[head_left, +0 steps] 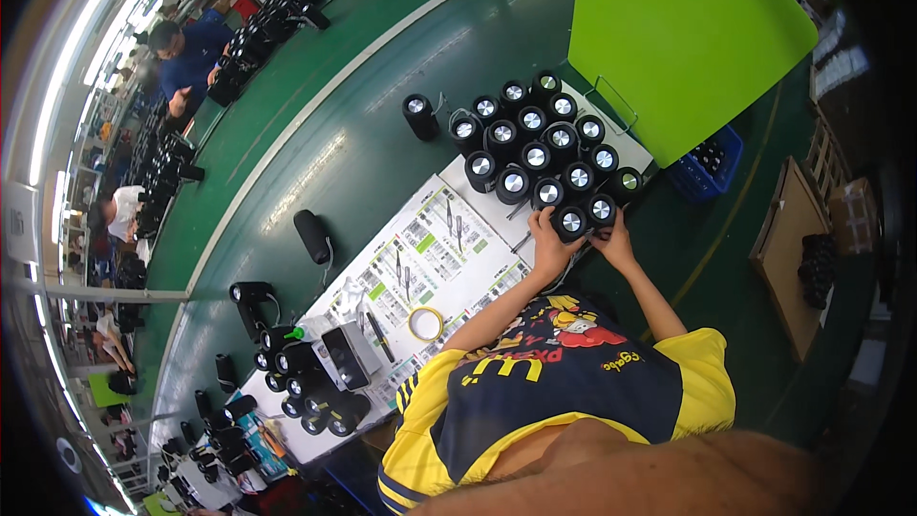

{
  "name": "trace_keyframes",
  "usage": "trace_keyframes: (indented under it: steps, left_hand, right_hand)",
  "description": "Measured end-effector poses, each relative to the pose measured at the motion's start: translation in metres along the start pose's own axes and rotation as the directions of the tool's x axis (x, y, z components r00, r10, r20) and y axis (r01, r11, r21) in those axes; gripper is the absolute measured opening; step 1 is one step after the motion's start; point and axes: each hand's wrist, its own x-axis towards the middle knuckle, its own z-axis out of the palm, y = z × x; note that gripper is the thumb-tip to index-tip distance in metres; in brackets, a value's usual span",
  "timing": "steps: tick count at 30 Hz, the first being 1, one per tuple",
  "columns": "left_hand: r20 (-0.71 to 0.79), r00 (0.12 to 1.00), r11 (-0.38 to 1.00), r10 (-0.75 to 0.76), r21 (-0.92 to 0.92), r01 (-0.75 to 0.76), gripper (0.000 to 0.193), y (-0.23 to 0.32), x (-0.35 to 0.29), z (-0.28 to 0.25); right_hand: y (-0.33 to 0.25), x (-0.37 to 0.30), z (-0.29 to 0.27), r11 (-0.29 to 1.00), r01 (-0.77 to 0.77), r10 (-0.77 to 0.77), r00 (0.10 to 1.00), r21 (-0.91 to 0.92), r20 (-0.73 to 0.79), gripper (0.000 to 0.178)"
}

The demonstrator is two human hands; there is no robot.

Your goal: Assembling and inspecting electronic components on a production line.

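Both hands are at the near end of a tight cluster of upright black cylindrical speakers with silver round tops. My left hand (552, 247) curls round the side of the nearest speaker (571, 222). Just to its right, my right hand (614, 241) grips the lower side of another speaker (602, 209), which touches the first. Parts of the fingers are hidden against the black bodies. Behind these two, several more speakers (536, 155) stand packed together on a white surface. A single speaker (418, 117) with a cord stands apart at the far left of the cluster.
Printed sheets (449, 239) cover the bench, with a tape roll (426, 324) on them. An open box (346, 355) and more speakers (296, 360) are at left. A lime-green panel (683, 29) rises at far right above a blue crate (712, 172). A co-worker (196, 57) stands beyond.
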Motion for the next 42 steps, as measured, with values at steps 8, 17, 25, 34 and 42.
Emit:
trace_keyframes:
  steps: [8,17,25,34,42]
  left_hand:
    - [0.270,0.819,0.831,-0.506,-0.100,0.547,0.099,-0.098,-0.014,0.031]
    - [0.477,0.798,0.726,-0.367,-0.390,0.567,0.040,-0.095,-0.001,0.036]
    - [0.583,0.741,0.676,-0.332,-0.401,0.618,0.040,-0.067,0.003,0.018]
    - [0.840,0.382,0.660,-0.385,-0.039,0.750,0.039,-0.053,-0.009,-0.023]
    - [0.202,0.625,0.572,0.754,-0.670,-0.473,0.034,0.210,0.008,-0.246]
  right_hand:
    - [0.059,0.003,0.040,0.898,-0.157,0.150,0.987,0.410,0.050,0.089]
    - [0.045,0.013,0.036,0.866,-0.233,0.230,0.971,0.443,0.061,0.068]
    - [0.060,0.009,0.040,0.697,-0.173,0.275,0.961,0.696,-0.037,0.066]
    - [0.064,0.015,0.053,0.684,-0.107,0.268,0.957,0.721,-0.112,0.051]
    - [0.065,0.001,0.080,0.934,-0.130,0.275,0.858,0.334,-0.435,0.059]
